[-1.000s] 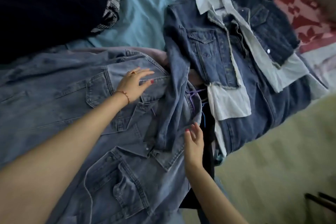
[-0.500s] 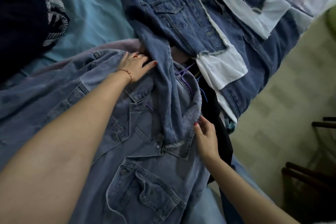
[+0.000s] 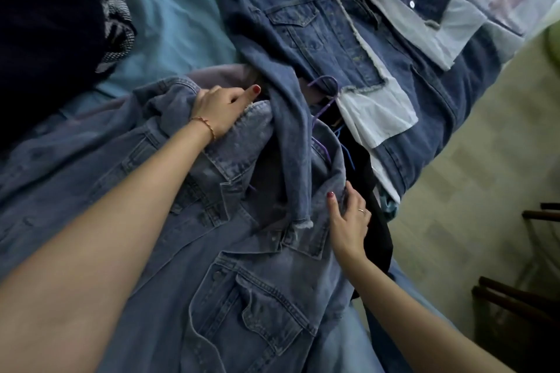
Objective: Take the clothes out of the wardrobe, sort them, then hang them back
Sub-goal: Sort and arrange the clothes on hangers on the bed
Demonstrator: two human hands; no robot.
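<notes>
The clothes were already out of the wardrobe and lay spread on the bed (image 3: 169,18), so the task seemed to be in its sorting stage, with nothing hung back yet. The left hand (image 3: 219,110) clutched the shoulder of the faded denim jacket (image 3: 242,281) at lower centre, while the right hand (image 3: 348,221) gripped its collar edge. A darker denim jacket (image 3: 327,36) lay at upper centre, a dark pile (image 3: 45,24) at upper left, and a purple hanger (image 3: 325,94) between the jackets.

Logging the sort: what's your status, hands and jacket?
Left hand grips jacket at the collar. Right hand holds its other edge. Darker jacket's sleeve lies across it; hanger beneath.
</notes>
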